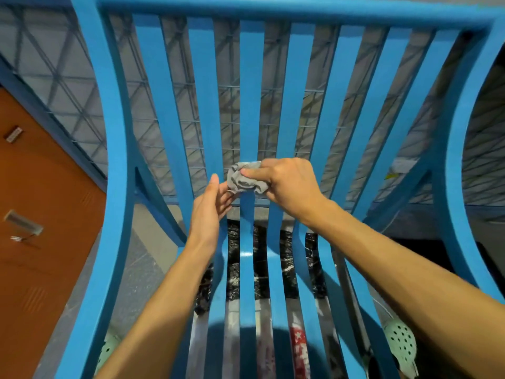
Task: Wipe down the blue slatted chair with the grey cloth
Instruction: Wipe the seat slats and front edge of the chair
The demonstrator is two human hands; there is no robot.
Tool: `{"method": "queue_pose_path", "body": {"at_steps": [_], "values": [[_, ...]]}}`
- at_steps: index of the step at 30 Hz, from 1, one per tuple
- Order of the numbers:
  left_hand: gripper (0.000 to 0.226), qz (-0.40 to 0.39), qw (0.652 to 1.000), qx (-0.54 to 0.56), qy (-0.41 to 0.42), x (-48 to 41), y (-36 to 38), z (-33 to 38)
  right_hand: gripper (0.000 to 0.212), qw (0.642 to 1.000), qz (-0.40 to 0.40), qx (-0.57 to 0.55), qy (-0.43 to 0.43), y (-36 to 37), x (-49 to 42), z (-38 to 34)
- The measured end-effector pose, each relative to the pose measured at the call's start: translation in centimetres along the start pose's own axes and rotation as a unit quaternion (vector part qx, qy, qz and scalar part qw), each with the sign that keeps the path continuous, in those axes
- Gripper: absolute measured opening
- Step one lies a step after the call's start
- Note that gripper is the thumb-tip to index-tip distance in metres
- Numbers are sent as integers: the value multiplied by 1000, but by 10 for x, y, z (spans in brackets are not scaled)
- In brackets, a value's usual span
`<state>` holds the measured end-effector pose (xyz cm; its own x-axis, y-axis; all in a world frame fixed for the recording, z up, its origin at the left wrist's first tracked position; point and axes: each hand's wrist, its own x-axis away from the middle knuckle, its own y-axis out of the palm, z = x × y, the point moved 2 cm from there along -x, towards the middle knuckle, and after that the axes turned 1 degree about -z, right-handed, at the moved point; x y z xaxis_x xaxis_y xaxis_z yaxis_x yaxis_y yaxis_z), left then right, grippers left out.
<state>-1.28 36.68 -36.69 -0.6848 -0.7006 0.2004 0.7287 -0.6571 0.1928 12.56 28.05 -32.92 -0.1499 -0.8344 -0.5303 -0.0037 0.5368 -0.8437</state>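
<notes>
Orange door (41,187) at the far left, with a metal handle (23,222) on it. Next comes the blue slatted chair (117,160), which fills most of the view: I look down on it from the front, its curved side frames to either side, its upright slats fanning out ahead, and a wire mesh fence (180,105) showing through the gaps.

My left hand (210,206) reaches in from below, thumb raised, fingers nearly straight, with the tips touching the lower left edge of the grey cloth (244,180). It holds nothing. The cloth is bunched into a wad against the middle slat (251,105), low on the backrest, just above where the back curves into the seat. My right hand (289,184) has the grip: fingers and thumb closed round the wad from the right, pressing it to the slat.

Pale green perforated clogs show at the bottom, the clearer one (401,340) on the right.

As for progress, the blue paint looks alike everywhere, with no damp streaks or dust lines I can make out, so I cannot tell which parts are already wiped. I judge the work is mid-way on the backrest at best: the slats to either side, the top rail (273,9), both side frames and the seat slats (247,283) may all be left to do
</notes>
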Motion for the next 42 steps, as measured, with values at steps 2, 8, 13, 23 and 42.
{"method": "queue_pose_path", "body": {"at_steps": [2, 8, 13, 23, 42], "values": [[54, -3, 1000, 0, -6, 1, -1, -1, 33, 999, 44, -3, 0, -26, -26, 2], [55, -7, 999, 32, -17, 1, -4, -6, 25, 982, 169, -51, 66, -66, -79, 13], [57, 12, 999, 39, -31, -3, -13, -12, 34, 995, 49, -65, 65, 5, -5, -2], [49, 20, 998, 2, -60, 16, -21, -30, 59, 983, -130, -3, 127, 86, 79, -22], [23, 13, 975, -165, -147, 156, -20, -98, 8, 849, -361, -83, 377, 64, 171, -109]]}}
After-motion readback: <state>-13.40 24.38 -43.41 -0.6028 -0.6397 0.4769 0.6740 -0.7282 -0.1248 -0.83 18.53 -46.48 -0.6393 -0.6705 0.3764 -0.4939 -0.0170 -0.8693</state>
